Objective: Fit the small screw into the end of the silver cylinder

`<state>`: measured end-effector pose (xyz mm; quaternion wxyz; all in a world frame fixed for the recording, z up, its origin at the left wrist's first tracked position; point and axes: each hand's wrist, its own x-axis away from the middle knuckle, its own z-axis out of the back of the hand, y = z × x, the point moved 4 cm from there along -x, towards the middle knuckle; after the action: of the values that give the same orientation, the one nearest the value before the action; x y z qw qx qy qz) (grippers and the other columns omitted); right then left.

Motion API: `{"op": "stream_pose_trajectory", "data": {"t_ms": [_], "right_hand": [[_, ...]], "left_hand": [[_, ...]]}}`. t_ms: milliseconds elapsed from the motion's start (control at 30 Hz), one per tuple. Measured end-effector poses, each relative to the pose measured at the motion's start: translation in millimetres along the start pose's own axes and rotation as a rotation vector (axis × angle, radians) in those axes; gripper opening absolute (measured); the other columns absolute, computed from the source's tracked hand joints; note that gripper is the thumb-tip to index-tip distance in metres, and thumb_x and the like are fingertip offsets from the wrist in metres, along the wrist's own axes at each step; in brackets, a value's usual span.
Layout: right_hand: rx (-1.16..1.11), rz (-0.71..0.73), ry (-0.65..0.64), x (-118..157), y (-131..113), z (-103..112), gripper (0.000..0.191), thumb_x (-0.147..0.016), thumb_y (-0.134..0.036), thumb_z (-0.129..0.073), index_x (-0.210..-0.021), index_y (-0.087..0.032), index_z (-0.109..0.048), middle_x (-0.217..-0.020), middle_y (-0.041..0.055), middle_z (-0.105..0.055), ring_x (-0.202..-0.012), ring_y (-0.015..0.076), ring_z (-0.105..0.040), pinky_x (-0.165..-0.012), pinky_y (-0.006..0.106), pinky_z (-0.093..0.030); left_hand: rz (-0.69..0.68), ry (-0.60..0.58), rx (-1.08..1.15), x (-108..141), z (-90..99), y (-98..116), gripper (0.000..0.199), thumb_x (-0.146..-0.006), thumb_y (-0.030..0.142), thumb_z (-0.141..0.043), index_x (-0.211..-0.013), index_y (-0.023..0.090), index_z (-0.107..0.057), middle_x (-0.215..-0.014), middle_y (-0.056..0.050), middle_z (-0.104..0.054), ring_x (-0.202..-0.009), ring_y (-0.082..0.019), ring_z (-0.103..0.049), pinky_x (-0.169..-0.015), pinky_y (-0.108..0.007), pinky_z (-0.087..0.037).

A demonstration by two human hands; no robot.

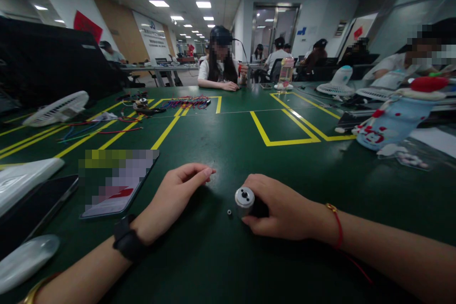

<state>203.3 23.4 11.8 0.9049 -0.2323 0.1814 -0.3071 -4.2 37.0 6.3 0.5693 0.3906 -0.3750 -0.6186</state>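
Note:
My right hand (276, 206) is wrapped round a silver metal cylinder (244, 201), which stands upright on the green table (228, 152). Small dark holes show in its round top face. Just left of the cylinder lies a tiny metal ring-like part (229, 212), touched by neither hand. My left hand (181, 187) rests on the table further left, its fingers curled with thumb and fingertips close together. Whether anything small is between those fingertips is too small to make out.
Left of my left hand lie a phone (121, 185), a dark tablet-like device (39, 209) and a white mouse (28, 261). Wires (188, 101) lie further back. A light blue bottle (394, 118) stands right. A person (219, 64) sits opposite.

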Motion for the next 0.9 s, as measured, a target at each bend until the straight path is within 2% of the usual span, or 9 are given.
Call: {"op": "stream_pose_trajectory", "data": {"t_ms": [167, 567, 667, 800, 900], "right_hand": [[0.008, 0.002, 0.000, 0.1, 0.9, -0.8, 0.024, -0.075, -0.024, -0.066, -0.095, -0.017, -0.054, -0.091, 0.0048, -0.056, -0.077, 0.0176, -0.047, -0.069, 0.031, -0.039], [0.010, -0.014, -0.007, -0.3, 0.0, 0.0, 0.024, -0.075, -0.024, -0.066, -0.095, -0.017, -0.055, -0.091, 0.0041, -0.056, -0.078, 0.0175, -0.048, -0.069, 0.031, -0.039], [0.009, -0.011, -0.011, -0.8, 0.4, -0.8, 0.024, -0.075, -0.024, -0.066, -0.095, -0.017, -0.055, -0.091, 0.0038, -0.056, -0.078, 0.0175, -0.048, -0.070, 0.031, -0.039], [0.019, -0.007, -0.004, -1.1, 2.3, -2.4, 0.024, -0.074, -0.024, -0.066, -0.095, -0.017, -0.055, -0.091, 0.0037, -0.056, -0.079, 0.0178, -0.047, -0.070, 0.031, -0.039], [0.008, -0.002, 0.003, -0.3, 2.8, -3.3, 0.025, -0.074, -0.023, -0.066, -0.096, -0.017, -0.055, -0.092, 0.0038, -0.056, -0.080, 0.0178, -0.048, -0.071, 0.031, -0.039]], "left_hand": [[0.028, -0.051, -0.007, 1.6, -1.8, 2.6, 0.024, -0.086, 0.043, -0.060, -0.090, 0.022, -0.070, -0.084, 0.000, -0.069, -0.078, -0.018, -0.061, -0.065, -0.026, -0.044], [-0.012, -0.183, -0.045, 2.9, -6.7, 7.5, 0.026, -0.088, 0.043, -0.056, -0.092, 0.021, -0.069, -0.086, -0.001, -0.068, -0.077, -0.019, -0.060, -0.065, -0.027, -0.046], [-0.069, -0.215, -0.078, 2.6, -7.5, 7.4, 0.024, -0.090, 0.040, -0.054, -0.092, 0.021, -0.069, -0.089, -0.001, -0.068, -0.083, -0.020, -0.061, -0.071, -0.028, -0.046], [-0.230, -0.390, -0.211, 5.8, -14.4, 12.7, 0.015, -0.089, 0.031, -0.057, -0.089, 0.021, -0.069, -0.094, -0.001, -0.067, -0.089, -0.019, -0.060, -0.081, -0.032, -0.045], [-0.327, -0.463, -0.299, 9.2, -17.5, 16.2, 0.009, -0.085, 0.025, -0.063, -0.091, 0.023, -0.070, -0.100, -0.001, -0.065, -0.097, -0.020, -0.058, -0.088, -0.034, -0.042]]}}
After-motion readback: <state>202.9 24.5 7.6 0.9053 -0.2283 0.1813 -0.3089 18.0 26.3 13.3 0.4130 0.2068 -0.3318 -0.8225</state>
